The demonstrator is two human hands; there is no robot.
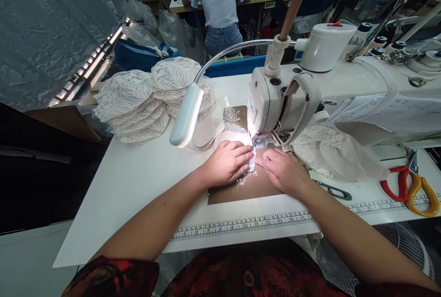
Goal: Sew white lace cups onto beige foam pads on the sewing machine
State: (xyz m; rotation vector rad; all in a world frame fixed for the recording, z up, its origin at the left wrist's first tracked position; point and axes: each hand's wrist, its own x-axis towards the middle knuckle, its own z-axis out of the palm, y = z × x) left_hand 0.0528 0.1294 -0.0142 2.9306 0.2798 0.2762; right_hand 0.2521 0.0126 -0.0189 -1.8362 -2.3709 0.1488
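Under the head of the white sewing machine (267,99) lies a pale lace piece (237,135), partly covered by my fingers. My left hand (229,161) rests flat on it, fingers stretched toward the needle area. Just right of the needle area, my right hand (284,168) lies palm down with its fingers spread on the brown sheet (248,191), fingertips at the edge of the fabric. The two hands nearly meet. A lamp with a pale head (187,115) hangs left of the machine.
Stacked lace pieces (132,104) stand at the back left, more lace (334,150) lies right of the machine. Scissors (399,184), a dark thread snipper (332,190) and a ruler strip (241,227) are near the front edge. A person (220,3) sits beyond the table.
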